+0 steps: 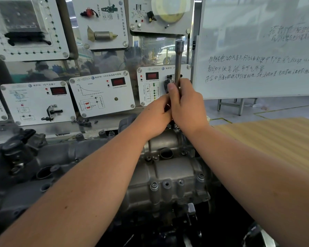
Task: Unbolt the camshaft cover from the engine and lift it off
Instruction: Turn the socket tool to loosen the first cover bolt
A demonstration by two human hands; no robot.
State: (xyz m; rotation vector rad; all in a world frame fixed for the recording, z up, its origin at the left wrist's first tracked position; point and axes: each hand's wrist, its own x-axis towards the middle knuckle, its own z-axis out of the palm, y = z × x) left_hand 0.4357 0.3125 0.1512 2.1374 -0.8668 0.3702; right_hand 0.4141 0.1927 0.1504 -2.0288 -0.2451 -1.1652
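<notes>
- Both hands meet at the far end of the camshaft cover [169, 168]: right hand [185, 106] clamped round the upright socket wrench [178, 63], left hand [154, 118] gripping lower.
- Unbolting underway; the cover sits on the engine [48, 163].
- Next: turn squarely, avoiding slip.

Handwritten Chinese lines cover the whiteboard [257, 50], one including "66". The sensor display panels [102, 93] carry VW roundels and printed Chinese headings, too small to read fully.
</notes>
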